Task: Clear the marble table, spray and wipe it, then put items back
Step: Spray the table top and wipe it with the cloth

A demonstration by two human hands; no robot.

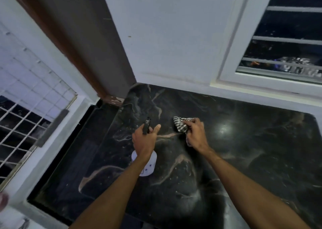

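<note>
The black marble table (252, 150) with pale veins fills the lower middle of the view. My left hand (144, 139) grips a white spray bottle (148, 167) by its black nozzle head, which points away from me over the table's back left part. The bottle's body shows below my wrist. My right hand (196, 133) is closed on a grey-and-white striped cloth (181, 125), pressed against the marble just right of the bottle. Small pale droplets speckle the marble near my arms.
A white wall rises behind the table, with a barred window (287, 42) at the back right. A brown door frame (69, 45) stands at the back left. A grilled window (22, 117) lies to the left. A light reflection (223, 129) glints on the marble.
</note>
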